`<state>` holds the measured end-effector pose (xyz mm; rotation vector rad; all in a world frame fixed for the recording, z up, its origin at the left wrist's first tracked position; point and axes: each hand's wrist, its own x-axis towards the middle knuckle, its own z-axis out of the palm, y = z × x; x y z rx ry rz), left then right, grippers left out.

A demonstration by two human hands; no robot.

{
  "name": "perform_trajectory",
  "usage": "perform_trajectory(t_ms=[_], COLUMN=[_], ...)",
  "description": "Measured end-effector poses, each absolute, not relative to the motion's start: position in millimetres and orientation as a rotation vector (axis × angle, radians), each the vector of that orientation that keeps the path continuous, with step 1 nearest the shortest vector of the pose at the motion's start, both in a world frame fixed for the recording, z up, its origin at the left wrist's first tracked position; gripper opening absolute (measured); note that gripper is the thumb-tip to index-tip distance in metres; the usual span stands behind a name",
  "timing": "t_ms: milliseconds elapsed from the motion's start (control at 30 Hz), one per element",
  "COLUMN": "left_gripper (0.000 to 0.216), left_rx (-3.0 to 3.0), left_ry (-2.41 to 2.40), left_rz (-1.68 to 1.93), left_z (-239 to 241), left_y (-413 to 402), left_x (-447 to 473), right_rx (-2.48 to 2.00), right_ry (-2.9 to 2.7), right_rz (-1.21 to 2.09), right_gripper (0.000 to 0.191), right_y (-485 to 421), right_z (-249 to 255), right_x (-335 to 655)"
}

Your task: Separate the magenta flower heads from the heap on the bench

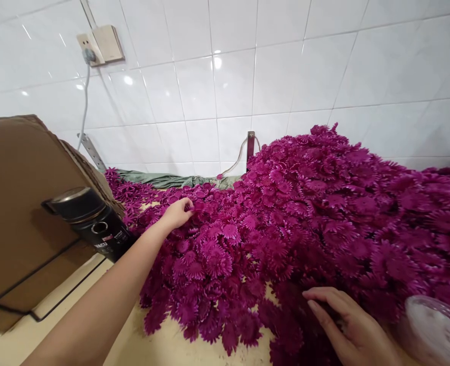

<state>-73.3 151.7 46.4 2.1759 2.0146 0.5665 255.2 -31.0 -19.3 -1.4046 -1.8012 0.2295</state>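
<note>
My left hand (177, 213) reaches to the far left part of a heap of magenta flower heads (217, 254), which look artificial, with thin jagged petals. Its fingers are curled, and a magenta flower piece shows at the fingertips. At the lower right, my right hand (347, 323) hovers low over the shaded near side of the heap. Its thumb and index finger come close together at the tips; whatever they may hold is too small or dark to make out. A clear round plastic tub (436, 325) with whitish contents stands right beside that hand.
A black vacuum bottle (91, 221) stands left of my left forearm, in front of a cardboard box (30, 203). A thin black wire frame (37, 284) lies nearby. White wall tiles (232, 81) rise behind, with a plugged-in socket (91, 48). Green cloth (163, 179) runs along the wall.
</note>
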Motion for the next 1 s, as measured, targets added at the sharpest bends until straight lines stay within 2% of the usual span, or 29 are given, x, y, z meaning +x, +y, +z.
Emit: perform_trajectory(t_ms=[167,267,400,500,633,733,900,1000], left_gripper=[0.017,0.018,0.017,0.018,0.016,0.022,0.027,0.028], left_rx=[2.168,2.224,2.585,2.775,2.717,2.551,2.209,1.951], left_ry=[1.942,1.814,1.322,1.051,0.958,0.932,0.910,0.990], left_rz=[0.780,0.849,0.962,0.896,0.895,0.850,0.895,0.940], left_z=[67.1,73.5,67.4,55.6,42.8,39.3,32.0,24.3], left_y=[144.5,121.2,69.0,35.9,21.8,22.6,20.9,18.0], left_x=[-70.0,-42.1,17.1,52.5,70.9,71.4,78.0,91.4], right_rx=[-1.460,-1.415,-1.210,-1.056,-0.936,-0.978,-1.242,-1.390], right_ry=[-1.636,-1.449,-1.033,-0.874,-0.807,-0.826,-1.105,-1.208], right_rz=[0.479,0.770,1.291,1.450,1.424,1.439,0.929,0.714], right_gripper=[0.024,0.032,0.046,0.043,0.030,0.027,0.016,0.017], right_y=[-28.4,-22.8,-11.8,-6.4,-9.3,-12.0,-8.1,-8.3], right_z=[-6.5,7.9,27.0,33.5,30.0,23.4,14.7,10.5], right_x=[247.9,229.9,201.8,191.4,197.3,208.1,219.0,221.1])
